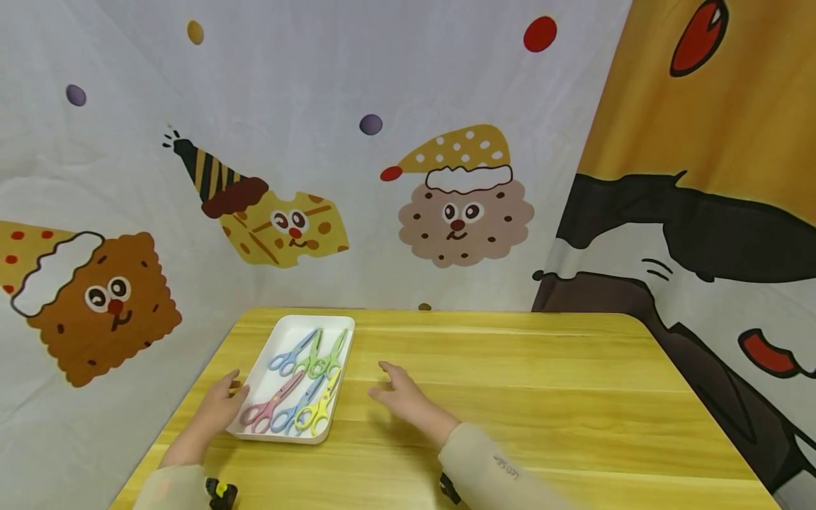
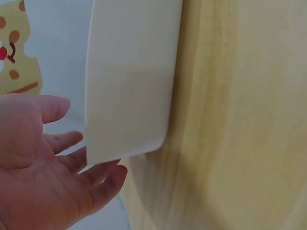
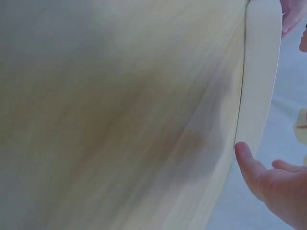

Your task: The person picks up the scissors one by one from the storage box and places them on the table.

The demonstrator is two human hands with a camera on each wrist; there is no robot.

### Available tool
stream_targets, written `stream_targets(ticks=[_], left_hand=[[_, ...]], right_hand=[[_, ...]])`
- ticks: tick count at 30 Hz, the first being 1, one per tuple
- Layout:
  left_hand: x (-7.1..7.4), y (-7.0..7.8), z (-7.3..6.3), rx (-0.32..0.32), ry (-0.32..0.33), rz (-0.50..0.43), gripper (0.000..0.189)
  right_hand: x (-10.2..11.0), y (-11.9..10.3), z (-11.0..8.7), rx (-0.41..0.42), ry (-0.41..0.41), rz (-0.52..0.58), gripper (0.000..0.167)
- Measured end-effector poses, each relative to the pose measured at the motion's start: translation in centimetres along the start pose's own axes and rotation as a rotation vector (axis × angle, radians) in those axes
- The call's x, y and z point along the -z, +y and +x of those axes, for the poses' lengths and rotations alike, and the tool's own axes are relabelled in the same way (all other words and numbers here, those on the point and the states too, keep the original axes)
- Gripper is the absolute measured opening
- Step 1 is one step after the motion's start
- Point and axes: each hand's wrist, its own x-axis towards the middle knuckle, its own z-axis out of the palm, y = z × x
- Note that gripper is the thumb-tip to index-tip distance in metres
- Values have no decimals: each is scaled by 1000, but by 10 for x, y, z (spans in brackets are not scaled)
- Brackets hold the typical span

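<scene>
A white rectangular tray [image 1: 275, 433] stands on the left part of the table and holds several pairs of children's scissors. Along its front lie pink scissors [image 1: 273, 402], blue scissors [image 1: 295, 411] and yellow scissors [image 1: 321, 405]; blue and green ones lie behind them. My left hand [image 1: 219, 404] is at the tray's left side, fingers loosely spread; in the left wrist view its fingertips [image 2: 115, 178] come right up to the tray's corner. To the right of the tray, my right hand [image 1: 406, 398] hovers over the table, its fingers extended, thumb apart, holding nothing.
The wooden table [image 1: 510, 397] extends well to the right of the tray. Behind it hangs a white cloth [image 1: 376, 57] printed with cartoon biscuits and cheese. A small dark device [image 1: 221, 492] sits at the left sleeve.
</scene>
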Motion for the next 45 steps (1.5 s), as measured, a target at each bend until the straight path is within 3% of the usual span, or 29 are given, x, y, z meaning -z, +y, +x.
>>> stream_targets(ticks=[9, 13, 21, 31, 45], left_hand=[[-2, -9, -2, 54, 2, -37, 51], [-3, -14, -2, 86, 8, -61, 51], [-4, -17, -3, 82, 18, -115, 45], [-7, -26, -1, 134, 0, -234, 46], [-10, -23, -2, 158, -9, -283, 47]], right_hand=[[-32, -11, 5, -106, 92, 172, 68], [-42, -13, 8, -125, 109, 210, 65], [-62, -17, 14, -124, 146, 298, 63], [-87, -20, 25, -117, 245, 259, 62], [-94, -29, 27, -138, 255, 247, 57]])
